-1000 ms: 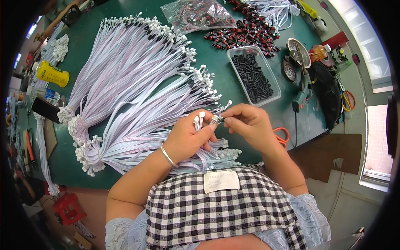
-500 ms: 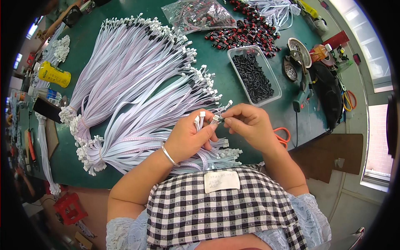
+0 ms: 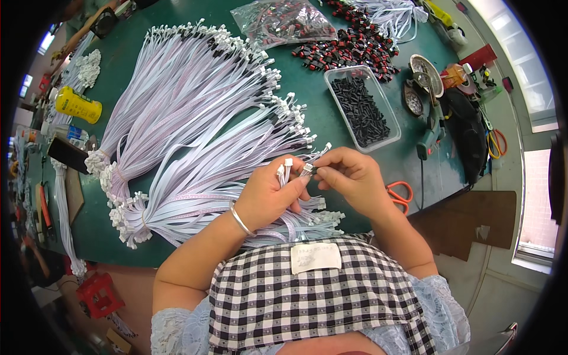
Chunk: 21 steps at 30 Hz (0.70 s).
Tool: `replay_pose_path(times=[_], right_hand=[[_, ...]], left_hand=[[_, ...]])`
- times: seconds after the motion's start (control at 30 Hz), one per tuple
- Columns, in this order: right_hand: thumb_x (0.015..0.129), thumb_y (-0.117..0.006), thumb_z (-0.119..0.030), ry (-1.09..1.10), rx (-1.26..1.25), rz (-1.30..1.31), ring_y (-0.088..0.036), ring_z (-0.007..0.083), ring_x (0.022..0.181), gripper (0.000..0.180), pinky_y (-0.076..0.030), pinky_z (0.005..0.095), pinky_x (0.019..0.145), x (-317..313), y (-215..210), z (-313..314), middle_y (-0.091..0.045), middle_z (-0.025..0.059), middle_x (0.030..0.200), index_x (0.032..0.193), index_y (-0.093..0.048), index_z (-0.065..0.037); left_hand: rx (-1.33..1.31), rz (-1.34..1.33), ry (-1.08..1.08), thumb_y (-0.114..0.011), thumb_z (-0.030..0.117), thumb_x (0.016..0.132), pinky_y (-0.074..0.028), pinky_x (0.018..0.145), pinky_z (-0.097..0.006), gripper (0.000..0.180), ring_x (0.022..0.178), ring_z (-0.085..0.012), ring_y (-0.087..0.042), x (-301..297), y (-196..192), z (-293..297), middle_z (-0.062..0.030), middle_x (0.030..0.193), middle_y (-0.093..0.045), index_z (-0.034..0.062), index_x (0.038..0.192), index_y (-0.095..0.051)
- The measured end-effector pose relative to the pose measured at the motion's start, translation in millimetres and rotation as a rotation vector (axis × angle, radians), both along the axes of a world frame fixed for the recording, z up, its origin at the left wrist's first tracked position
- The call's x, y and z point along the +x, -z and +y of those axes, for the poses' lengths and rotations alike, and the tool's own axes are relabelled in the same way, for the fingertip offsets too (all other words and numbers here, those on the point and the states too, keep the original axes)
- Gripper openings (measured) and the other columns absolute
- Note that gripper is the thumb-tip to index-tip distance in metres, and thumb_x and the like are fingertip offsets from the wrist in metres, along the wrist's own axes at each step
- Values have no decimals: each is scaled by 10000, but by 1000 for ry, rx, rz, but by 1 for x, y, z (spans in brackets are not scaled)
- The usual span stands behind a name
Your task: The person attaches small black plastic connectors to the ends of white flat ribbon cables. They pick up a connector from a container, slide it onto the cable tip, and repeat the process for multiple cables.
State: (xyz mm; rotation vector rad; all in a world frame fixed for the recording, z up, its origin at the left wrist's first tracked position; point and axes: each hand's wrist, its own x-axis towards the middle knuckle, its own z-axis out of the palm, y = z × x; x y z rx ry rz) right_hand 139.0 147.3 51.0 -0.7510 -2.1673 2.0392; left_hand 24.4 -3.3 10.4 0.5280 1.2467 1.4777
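Note:
White connectors [image 3: 288, 163] on thin ribbon cables stick up from my left hand [image 3: 266, 192], which is closed around them. My right hand [image 3: 350, 177] is pinched just beside one connector [image 3: 306, 170], thumb against forefinger. Whatever lies between those fingertips is too small to make out. Left of my hands, large bundles of pale ribbon cables [image 3: 171, 112] fan out, with white connectors at their ends and black pieces near the far tips. More cable ends [image 3: 322, 222] lie below my hands, against the checked apron.
A clear plastic tub [image 3: 395, 133] holds small black sleeves [image 3: 361, 109]. Behind it are loose red-and-black parts [image 3: 349, 50] and a clear bag [image 3: 281, 23] of similar ones. Orange-handled scissors [image 3: 400, 195] lie by my right forearm. A yellow bottle [image 3: 77, 105] stands left.

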Motion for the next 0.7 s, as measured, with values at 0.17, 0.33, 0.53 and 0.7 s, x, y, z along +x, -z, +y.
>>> replay_pose_path(times=[0.17,0.33,0.53,0.7], right_hand=[[860,-617,-34,8,3,18,-610,87,708,127,-495,206,627,1,0,-1,-647,48,846,975,-631,20],[860,-616,-30,-14,36,33,-602,81,711,124,-487,208,620,1,0,0,-646,44,848,971,-633,22],[859,-618,-33,-12,43,23,-596,79,699,123,-484,208,619,1,0,-1,-644,41,844,967,-634,22],[854,-625,-46,-3,0,-35,-593,76,692,131,-481,209,614,0,-2,-2,-640,36,839,969,-630,16]], left_hand=[[4,11,-4,-561,156,926,-413,445,-175,201,536,-82,-590,0,-2,0,-67,730,-638,28,1076,-521],[-2,-9,-11,-563,159,926,-411,442,-175,195,534,-81,-589,0,1,0,-65,727,-639,30,1068,-526],[5,-2,-11,-568,151,922,-408,440,-174,177,529,-79,-586,0,-1,0,-62,721,-639,34,1050,-532],[-5,13,-23,-571,129,914,-421,451,-182,172,543,-81,-590,1,-5,0,-72,755,-645,34,1051,-529]])
